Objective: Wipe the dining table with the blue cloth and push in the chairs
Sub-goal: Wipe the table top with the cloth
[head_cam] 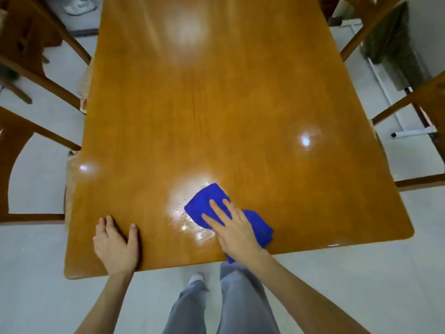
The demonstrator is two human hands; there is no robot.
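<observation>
1. Glossy wooden tabletop (216, 104) fills the view, with chairs (36, 75) standing out from both long sides, not yet pushed in.
2. Near the front edge lies the blue cloth (204, 203), under the right hand (234, 229); its grip is released, straight fingers pressing the cloth flat.
3. Beside it the left hand (115, 247) rests flat on the edge, grip released, bracing.
4. Even pressure and overlapping strokes through the wet patch (190, 222) should avoid streaks.

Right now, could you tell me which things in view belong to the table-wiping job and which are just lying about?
For the job: blue cloth under the right hand; dining table, with the left hand resting on it; chair at the left; chair at the right.
Lying about: white shoes at the far left; white rack at the right.
</observation>
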